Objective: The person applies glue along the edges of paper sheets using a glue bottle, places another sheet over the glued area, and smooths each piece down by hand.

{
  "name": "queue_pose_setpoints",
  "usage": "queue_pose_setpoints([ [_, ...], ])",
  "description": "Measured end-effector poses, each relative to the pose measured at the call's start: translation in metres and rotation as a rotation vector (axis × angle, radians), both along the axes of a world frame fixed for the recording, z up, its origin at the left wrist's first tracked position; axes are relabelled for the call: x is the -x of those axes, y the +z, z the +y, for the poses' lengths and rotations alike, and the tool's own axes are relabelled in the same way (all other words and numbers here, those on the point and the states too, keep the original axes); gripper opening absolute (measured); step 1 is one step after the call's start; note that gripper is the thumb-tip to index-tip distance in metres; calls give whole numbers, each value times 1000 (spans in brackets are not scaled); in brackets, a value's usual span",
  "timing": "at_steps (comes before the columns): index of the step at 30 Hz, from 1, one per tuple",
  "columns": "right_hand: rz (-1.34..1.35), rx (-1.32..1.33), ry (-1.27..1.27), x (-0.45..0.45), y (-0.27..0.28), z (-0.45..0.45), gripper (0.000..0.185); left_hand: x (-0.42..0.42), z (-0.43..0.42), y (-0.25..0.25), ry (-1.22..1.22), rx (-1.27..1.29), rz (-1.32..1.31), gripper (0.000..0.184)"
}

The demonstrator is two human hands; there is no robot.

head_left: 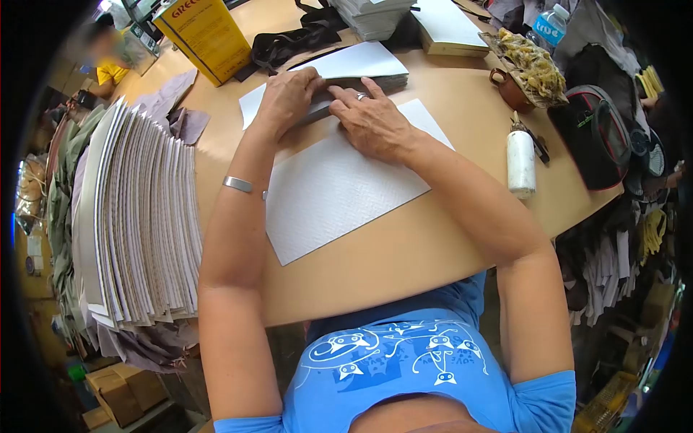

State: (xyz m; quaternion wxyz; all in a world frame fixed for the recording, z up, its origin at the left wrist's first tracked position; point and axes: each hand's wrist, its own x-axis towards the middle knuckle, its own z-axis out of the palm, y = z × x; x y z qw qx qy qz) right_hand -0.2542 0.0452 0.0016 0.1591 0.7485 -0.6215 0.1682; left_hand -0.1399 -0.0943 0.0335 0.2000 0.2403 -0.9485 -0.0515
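Observation:
A stack of white sheets [357, 60] with a dark near side lies across the table from me. My left hand [287, 99] is closed at its near left edge, fingers curled on a white sheet there; the fingertips are partly hidden. Against the dark near side rests my right hand [375, 124], its fingers bent but apart, with a ring on one of them. Under my right wrist lies a large white textured sheet [345, 189], flat and turned at an angle on the table. Another white corner shows beneath my left hand.
To the left stands a tall fanned row of white boards [144, 224]. A yellow can [203, 40] and black straps [299, 40] are at the back. On the right are a white bottle [521, 162], a brown mug [514, 90], a black case [595, 137] and a water bottle [550, 27].

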Motion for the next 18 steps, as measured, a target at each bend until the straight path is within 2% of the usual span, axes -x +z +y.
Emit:
queue_pose_setpoints([
  [3, -44, 57, 13, 2, -10, -4, 21, 2, -17, -9, 135, -308, 319, 25],
  [7, -73, 50, 31, 5, -9, -8, 16, 1, -39, -21, 213, -521, 464, 27],
  [11, -24, -61, -133, 8, 14, -15, 15, -1, -34, -16, 234, -521, 373, 28],
  [12, 33, 87, -112, 15, 9, -17, 20, -2, -32, -16, 236, -520, 399, 28],
  [14, 7, 92, -148, 21, -4, -11, 23, -2, -31, -18, 240, -518, 451, 29],
  [17, -169, 41, -210, 24, -13, -8, 30, -5, -54, -36, 200, -1027, 744, 30],
  [18, -213, 7, -213, 23, -7, -5, 31, -5, -52, -35, 210, -1036, 741, 29],
])
